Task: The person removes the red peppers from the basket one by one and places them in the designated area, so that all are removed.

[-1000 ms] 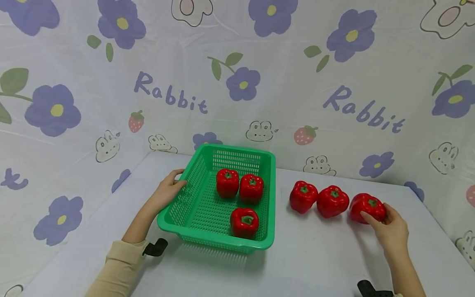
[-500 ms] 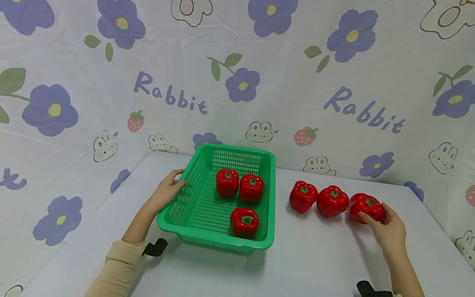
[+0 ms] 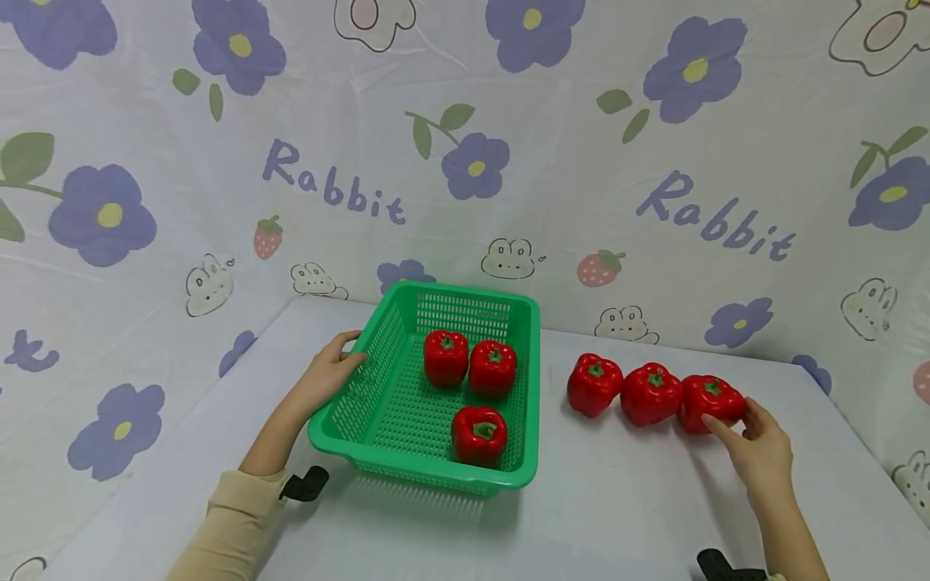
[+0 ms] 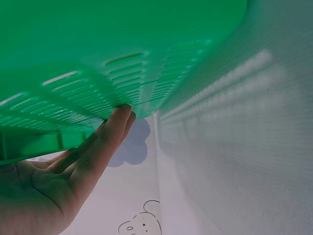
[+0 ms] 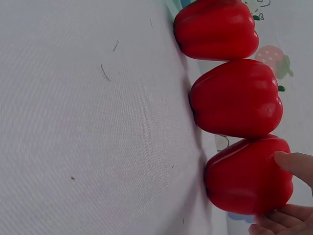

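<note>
My left hand [image 3: 330,375] holds the left rim of a green plastic basket [image 3: 429,462], thumb over the edge. From the left wrist view, its fingers [image 4: 105,142] press up against the slotted outer wall. Inside the basket sit three red bell peppers, one of them [image 3: 479,436] near the front wall. On the table to the right, a bell pepper [image 3: 715,401] is held by my right hand [image 3: 763,452], thumb in front and fingers on its right side. It meets the middle bell pepper [image 5: 237,98] of a row of three; the leftmost bell pepper [image 3: 594,386] stands beside that one.
Everything stands on a white table [image 3: 617,508] backed by a printed curtain [image 3: 567,177] with flowers and rabbits. The basket's right wall is a short way left of the row. Black straps [image 3: 305,484] show at both wrists.
My right hand has slid its bell pepper slightly left and back, up against the middle one. The left hand and the basket stay put.
</note>
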{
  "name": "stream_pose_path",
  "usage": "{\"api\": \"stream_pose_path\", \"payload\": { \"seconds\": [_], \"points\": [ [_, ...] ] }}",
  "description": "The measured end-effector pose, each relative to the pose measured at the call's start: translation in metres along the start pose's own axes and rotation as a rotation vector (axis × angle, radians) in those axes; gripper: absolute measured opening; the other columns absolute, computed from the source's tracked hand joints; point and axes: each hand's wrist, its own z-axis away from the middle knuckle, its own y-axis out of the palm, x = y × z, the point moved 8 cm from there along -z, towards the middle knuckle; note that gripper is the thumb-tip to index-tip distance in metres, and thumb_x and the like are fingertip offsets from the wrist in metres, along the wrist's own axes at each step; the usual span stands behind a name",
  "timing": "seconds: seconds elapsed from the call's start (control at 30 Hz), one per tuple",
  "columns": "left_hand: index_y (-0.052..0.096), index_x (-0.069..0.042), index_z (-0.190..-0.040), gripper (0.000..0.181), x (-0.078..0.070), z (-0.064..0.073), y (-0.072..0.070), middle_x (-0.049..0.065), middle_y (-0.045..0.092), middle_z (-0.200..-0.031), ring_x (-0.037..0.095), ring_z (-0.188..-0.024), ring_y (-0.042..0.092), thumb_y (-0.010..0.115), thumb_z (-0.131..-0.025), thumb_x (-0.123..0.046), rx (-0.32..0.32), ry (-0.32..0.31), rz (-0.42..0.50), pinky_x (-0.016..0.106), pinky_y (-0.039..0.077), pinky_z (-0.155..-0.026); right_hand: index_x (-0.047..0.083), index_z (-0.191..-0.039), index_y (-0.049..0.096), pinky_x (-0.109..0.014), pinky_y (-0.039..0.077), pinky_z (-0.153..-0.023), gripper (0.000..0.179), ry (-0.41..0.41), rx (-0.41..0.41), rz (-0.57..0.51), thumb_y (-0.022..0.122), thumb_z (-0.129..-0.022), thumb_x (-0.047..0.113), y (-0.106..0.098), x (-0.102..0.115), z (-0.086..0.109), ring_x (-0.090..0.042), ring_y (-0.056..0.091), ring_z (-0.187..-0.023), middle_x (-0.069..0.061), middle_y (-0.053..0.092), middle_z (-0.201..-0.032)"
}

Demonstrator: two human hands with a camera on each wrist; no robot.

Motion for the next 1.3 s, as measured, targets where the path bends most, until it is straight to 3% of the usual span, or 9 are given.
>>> {"api": "stream_pose_path", "payload": {
  "seconds": [0.27, 0.5, 0.77, 1.03, 1.3],
  "points": [
    [0.024, -0.005, -0.154, 0.058, -0.001, 0.000, 0.000, 0.033, 0.057, -0.130, 0.024, -0.086, 0.070, 0.044, -0.102, -0.024, 0.004, -0.003, 0.004, 0.032, 0.058, -0.068, 0.000, -0.155, 0.010, -0.055, 0.026, -0.115, 0.081, -0.009, -0.023, 0.012, 0.057, -0.097, 0.032, -0.004, 0.001, 0.002, -0.045, 0.018, -0.147, -0.024, 0.014, -0.160],
    [0.023, -0.005, -0.154, 0.058, 0.000, 0.000, 0.000, 0.033, 0.057, -0.129, 0.023, -0.085, 0.070, 0.044, -0.102, -0.023, 0.003, -0.004, 0.008, 0.032, 0.058, -0.067, 0.005, -0.157, 0.009, -0.055, 0.026, -0.115, 0.082, -0.022, -0.066, 0.035, 0.055, -0.097, 0.038, -0.006, 0.010, 0.005, -0.040, 0.016, -0.149, -0.020, 0.013, -0.162],
    [0.023, -0.004, -0.154, 0.059, -0.001, -0.001, 0.000, 0.033, 0.056, -0.130, 0.025, -0.087, 0.070, 0.044, -0.102, -0.023, 0.006, -0.002, 0.017, 0.033, 0.058, -0.068, 0.011, -0.158, 0.009, -0.051, 0.024, -0.117, 0.082, -0.037, -0.082, -0.015, 0.056, -0.097, 0.038, -0.005, 0.028, 0.013, -0.033, 0.012, -0.151, -0.013, 0.012, -0.164],
    [0.024, -0.005, -0.154, 0.058, -0.001, 0.000, 0.000, 0.033, 0.057, -0.130, 0.025, -0.089, 0.070, 0.045, -0.102, -0.024, 0.007, 0.001, 0.014, 0.032, 0.058, -0.069, 0.020, -0.159, 0.009, -0.053, 0.030, -0.114, 0.083, -0.051, -0.070, -0.065, 0.058, -0.096, 0.041, 0.004, 0.049, 0.024, -0.032, 0.013, -0.152, -0.006, 0.014, -0.165],
    [0.023, -0.004, -0.154, 0.059, -0.001, 0.000, 0.000, 0.033, 0.058, -0.130, 0.023, -0.086, 0.070, 0.044, -0.102, -0.024, 0.015, 0.004, 0.001, 0.030, 0.056, -0.067, 0.021, -0.159, 0.010, -0.050, 0.026, -0.117, 0.083, -0.098, -0.022, -0.103, 0.060, -0.095, 0.040, 0.018, 0.069, 0.034, -0.027, 0.011, -0.153, -0.004, 0.015, -0.165]
  ]
}}
